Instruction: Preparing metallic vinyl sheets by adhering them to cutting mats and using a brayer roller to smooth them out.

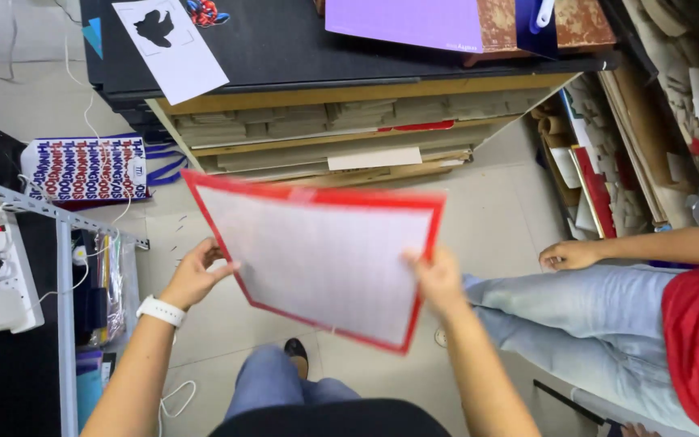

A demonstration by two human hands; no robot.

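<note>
Red-bordered and faintly gridded, a white sheet (pixel 317 263) is being held up in the air between both hands, above the pale floor (pixel 495 210) and tilted so its right corner is dipping lowest. The left hand (pixel 196 275) is gripping the sheet's left edge, thumb lying on the face, a white wristband (pixel 160 311) sitting on that wrist. The right hand (pixel 438 279) is pinching the right edge, fingers closed on the red border. Behind the sheet, a dark desk (pixel 285 48) is carrying a white paper with a black silhouette (pixel 170 44) near its left edge and a purple board (pixel 406 23) toward its right. Another person's hand (pixel 569 256) is resting on blue jeans at the right.
</note>
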